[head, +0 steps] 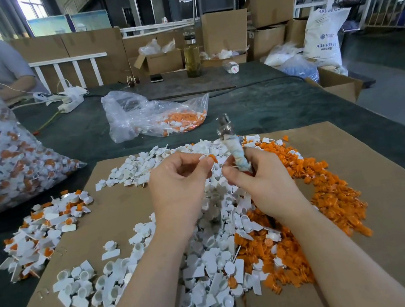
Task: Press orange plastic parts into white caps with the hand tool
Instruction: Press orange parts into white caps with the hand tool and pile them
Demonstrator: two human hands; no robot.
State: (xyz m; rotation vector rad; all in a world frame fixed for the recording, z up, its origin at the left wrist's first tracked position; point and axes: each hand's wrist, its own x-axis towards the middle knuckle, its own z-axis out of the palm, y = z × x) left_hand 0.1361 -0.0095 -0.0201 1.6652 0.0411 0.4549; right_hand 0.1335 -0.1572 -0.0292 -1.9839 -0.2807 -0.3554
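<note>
1. The left hand (pixel 178 183) is raised above the middle of the sheet, back toward the camera, forearm running in from the lower edge; its curled fingers (pixel 206 162) pinch a small orange plastic part (pixel 213 158) together with a bit of white plastic at the tips.
2. The right hand (pixel 260 180) is level with it and just beside it, fingers wrapped round the cloth-wound handle of a metal-tipped hand tool (pixel 233 148), which stands nearly upright, its metal end pointing up and away from the person.
3. The thumb of the right hand points toward the left fingertips; the two hands are close but apart.
4. Under both hands a flat brown cardboard sheet (pixel 384 252) lies on the dark green cloth-covered counter (pixel 281 107).
5. A loose heap of small white plastic caps (pixel 207 265) covers the sheet's middle, and a heap of orange plastic parts (pixel 334 196) lies to its right, touching it.
6. A smaller pile of white caps with orange inserts (pixel 42 232) sits at the sheet's left edge, spilling onto the counter.
7. A large clear plastic bag of orange-and-white pieces (pixel 0 162) stands at the far left; a smaller, crumpled clear bag (pixel 148 116) lies beyond the sheet.
</note>
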